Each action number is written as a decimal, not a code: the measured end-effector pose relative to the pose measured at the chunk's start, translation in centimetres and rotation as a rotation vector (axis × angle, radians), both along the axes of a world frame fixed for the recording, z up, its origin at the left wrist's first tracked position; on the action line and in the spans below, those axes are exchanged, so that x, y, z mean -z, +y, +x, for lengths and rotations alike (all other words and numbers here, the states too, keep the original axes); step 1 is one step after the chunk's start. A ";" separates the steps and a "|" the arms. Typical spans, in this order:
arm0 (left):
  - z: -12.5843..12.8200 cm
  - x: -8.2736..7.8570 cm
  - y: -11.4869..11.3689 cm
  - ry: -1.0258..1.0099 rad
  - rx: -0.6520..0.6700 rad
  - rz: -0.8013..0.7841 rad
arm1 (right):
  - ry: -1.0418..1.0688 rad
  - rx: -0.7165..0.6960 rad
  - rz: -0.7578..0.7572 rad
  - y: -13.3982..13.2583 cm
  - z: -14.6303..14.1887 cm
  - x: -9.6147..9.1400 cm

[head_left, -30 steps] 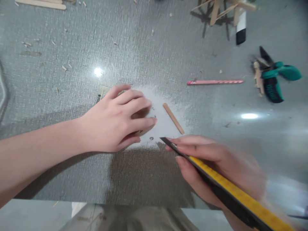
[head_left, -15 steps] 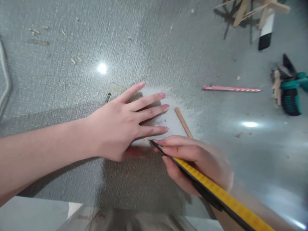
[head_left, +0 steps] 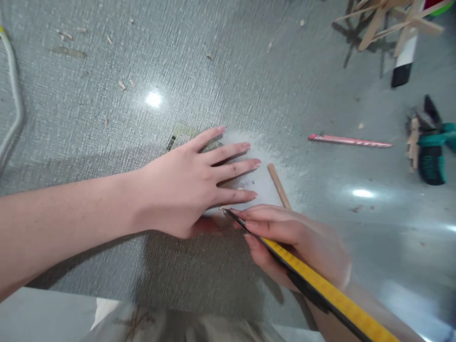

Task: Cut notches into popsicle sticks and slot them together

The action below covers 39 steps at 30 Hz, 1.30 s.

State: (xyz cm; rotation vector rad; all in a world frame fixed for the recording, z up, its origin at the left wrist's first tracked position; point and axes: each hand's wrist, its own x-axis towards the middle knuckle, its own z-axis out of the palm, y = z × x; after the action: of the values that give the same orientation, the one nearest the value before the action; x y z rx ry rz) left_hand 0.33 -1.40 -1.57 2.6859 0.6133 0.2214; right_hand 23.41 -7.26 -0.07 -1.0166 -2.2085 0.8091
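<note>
My left hand lies flat, fingers spread, over a whitish patch on the grey textured table. Its thumb is tucked low, partly in shadow. My right hand is closed around a yellow and black utility knife, its dark blade pointing up and left. The blade tip is just below my left little finger, by a tiny pale curl or chip. Whatever lies under my left palm is mostly hidden. A short wooden stick rests just above my right hand's knuckles.
A red-and-white slim strip lies to the right. Green-and-black pliers sit at the right edge beside wood pieces. A construction of wooden sticks stands top right. A pale cable curves along the left. Wood chips are scattered about.
The view has shifted slightly, so the table items appear a little to the right and lower. Both hands keep nearly the same pose, with the knife still held in the right.
</note>
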 end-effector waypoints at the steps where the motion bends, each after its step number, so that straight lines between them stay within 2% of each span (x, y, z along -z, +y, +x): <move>1: 0.0 0.0 0.0 -0.006 -0.001 0.000 | 0.003 0.005 0.003 0.0 -0.1 0.0; 9: 0.0 0.2 0.0 -0.099 -0.032 -0.009 | -0.034 0.010 -0.034 0.3 -0.4 -0.8; 14: 0.0 0.3 0.0 -0.084 -0.032 -0.006 | 0.012 -0.046 -0.008 0.6 0.1 -0.4; 22: 0.1 0.1 0.1 -0.063 -0.027 -0.056 | 0.018 -0.057 -0.024 0.8 0.0 -0.4; 28: 0.1 0.2 0.1 -0.059 -0.017 -0.035 | 0.008 -0.077 -0.034 0.8 0.0 -0.5; 34: 0.1 0.2 0.0 -0.066 -0.023 -0.035 | -0.094 -0.021 -0.087 0.1 -0.6 -1.5; 39: 0.2 0.0 0.0 -0.060 -0.033 -0.044 | -0.099 -0.036 -0.184 -0.4 -0.8 -1.9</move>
State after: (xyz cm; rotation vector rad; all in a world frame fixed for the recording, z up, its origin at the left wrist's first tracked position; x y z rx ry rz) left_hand 0.51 -1.45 -1.55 2.6184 0.6374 0.2935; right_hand 22.58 -7.67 1.88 -1.1292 -2.2734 1.0137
